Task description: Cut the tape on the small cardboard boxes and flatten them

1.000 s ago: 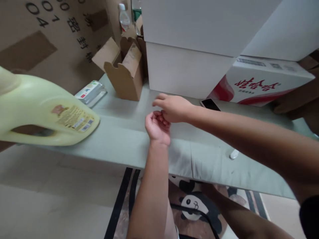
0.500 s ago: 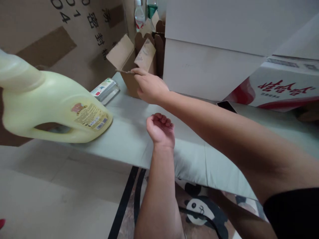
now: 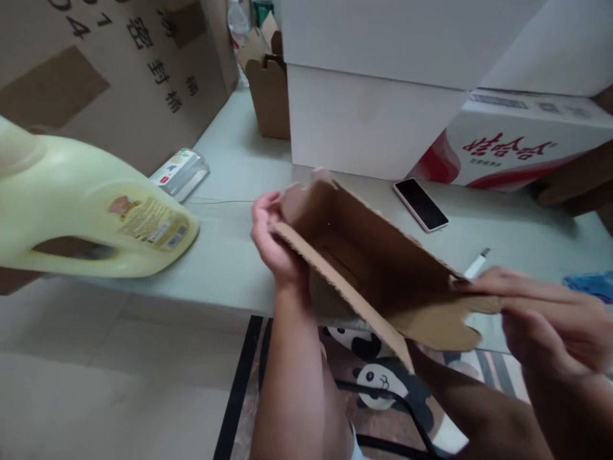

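Note:
I hold a small brown cardboard box (image 3: 368, 268) over the near edge of the pale green table (image 3: 230, 255), its open mouth turned toward me. My left hand (image 3: 272, 239) grips the box's left flap and corner. My right hand (image 3: 541, 313) pinches the flap on its right side, low at the right of the view. The inside of the box looks bare. A large pale yellow detergent jug (image 3: 90, 217) lies on its side at the left of the table, apart from both hands.
Another open brown box (image 3: 268, 89) stands at the back beside stacked white cartons (image 3: 373, 115) and a red-and-white carton (image 3: 507, 150). A big printed cardboard carton (image 3: 110, 76) fills the back left. A phone (image 3: 420, 203), a small packet (image 3: 179, 174) and a white cable plug (image 3: 476, 263) lie on the table.
My right hand reached to the brown box at the back, took it and brought it forward. My left hand, a closed fist before, now grips the box's left flap.

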Action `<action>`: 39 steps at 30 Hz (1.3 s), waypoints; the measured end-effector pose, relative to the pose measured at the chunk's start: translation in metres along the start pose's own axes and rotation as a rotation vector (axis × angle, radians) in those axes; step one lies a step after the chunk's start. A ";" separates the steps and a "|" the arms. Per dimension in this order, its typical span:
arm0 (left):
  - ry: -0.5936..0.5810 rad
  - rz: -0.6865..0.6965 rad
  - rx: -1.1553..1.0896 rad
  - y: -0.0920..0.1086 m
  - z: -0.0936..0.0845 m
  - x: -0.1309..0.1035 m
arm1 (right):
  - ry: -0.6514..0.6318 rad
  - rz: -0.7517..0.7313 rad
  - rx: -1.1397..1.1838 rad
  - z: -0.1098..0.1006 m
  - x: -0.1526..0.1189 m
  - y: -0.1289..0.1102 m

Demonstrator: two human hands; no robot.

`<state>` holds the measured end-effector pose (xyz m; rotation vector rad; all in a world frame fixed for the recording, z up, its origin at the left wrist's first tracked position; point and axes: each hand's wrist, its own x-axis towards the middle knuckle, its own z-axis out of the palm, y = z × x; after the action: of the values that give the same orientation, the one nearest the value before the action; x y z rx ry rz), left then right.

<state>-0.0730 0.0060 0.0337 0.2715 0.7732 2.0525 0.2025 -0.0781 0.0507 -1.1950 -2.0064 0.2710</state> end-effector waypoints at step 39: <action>-0.532 0.188 0.860 -0.101 0.024 -0.023 | 0.086 0.672 0.525 -0.016 -0.087 0.067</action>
<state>0.0196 0.0382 -0.0079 1.3460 1.2671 1.5695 0.2808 -0.1168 -0.0178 -1.4462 -1.2769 0.9887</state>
